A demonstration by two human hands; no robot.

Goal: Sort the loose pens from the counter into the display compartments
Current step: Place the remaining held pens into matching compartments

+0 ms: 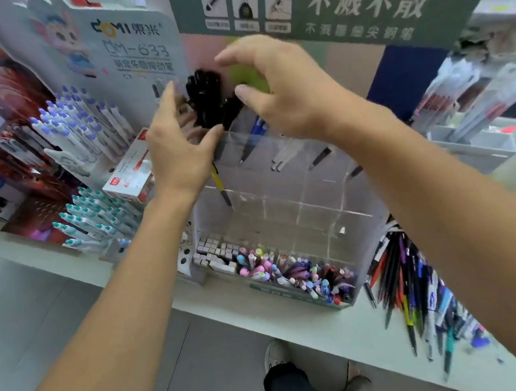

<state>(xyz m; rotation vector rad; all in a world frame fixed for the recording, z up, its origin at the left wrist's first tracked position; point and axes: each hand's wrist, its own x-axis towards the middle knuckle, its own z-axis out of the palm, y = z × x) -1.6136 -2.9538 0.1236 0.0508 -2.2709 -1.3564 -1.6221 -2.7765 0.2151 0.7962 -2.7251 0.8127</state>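
black pens [209, 100]: bundle held over clear display [285, 192] top-left compartment, long axes steep, tips down
left hand [179, 146]: grip curled round bundle
right hand [284, 88]: fingers spread, nothing held
loose pens [413, 287]: heaped on tabletop [229, 305], right
writing: "DM-633" on card [135, 51]

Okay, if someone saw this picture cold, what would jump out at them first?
Both hands, left hand and right hand, meet around a bunch of black pens above the clear display case. To the right, a messy pile of loose pens lies on the counter.
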